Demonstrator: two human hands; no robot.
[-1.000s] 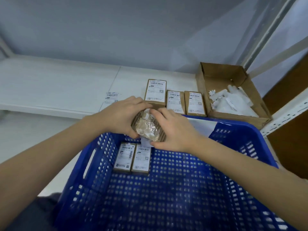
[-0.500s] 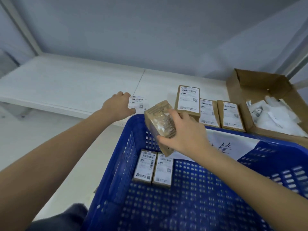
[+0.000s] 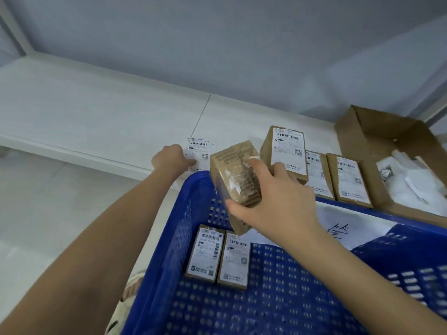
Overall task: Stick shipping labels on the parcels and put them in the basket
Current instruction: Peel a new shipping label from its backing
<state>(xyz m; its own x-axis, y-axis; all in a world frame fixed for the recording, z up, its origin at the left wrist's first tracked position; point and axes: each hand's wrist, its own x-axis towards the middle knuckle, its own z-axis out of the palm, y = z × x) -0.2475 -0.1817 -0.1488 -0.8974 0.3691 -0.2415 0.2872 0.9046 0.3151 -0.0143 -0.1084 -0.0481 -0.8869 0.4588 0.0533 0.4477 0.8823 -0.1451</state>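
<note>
My right hand (image 3: 273, 201) grips a brown parcel (image 3: 235, 175) with a clear window, tilted, above the far rim of the blue basket (image 3: 169, 250). The side facing me carries no label. My left hand (image 3: 170, 159) reaches to a loose white shipping label (image 3: 200, 148) lying on the white shelf (image 3: 96, 122); its fingers touch the label's left edge. Two labelled parcels (image 3: 220, 256) lie side by side on the basket floor. Three more labelled parcels (image 3: 314, 165) sit on the shelf behind the basket.
An open cardboard box (image 3: 358, 131) holding white paper scraps stands at the right on the shelf. A white sheet with handwriting (image 3: 338, 230) lies in the basket's far right part. A grey wall backs the shelf. My sandalled foot (image 3: 130, 286) shows on the floor at the left.
My left hand let go of the parcel and reached left to the loose label on the shelf. My right hand kept the parcel and tilted it upright.
</note>
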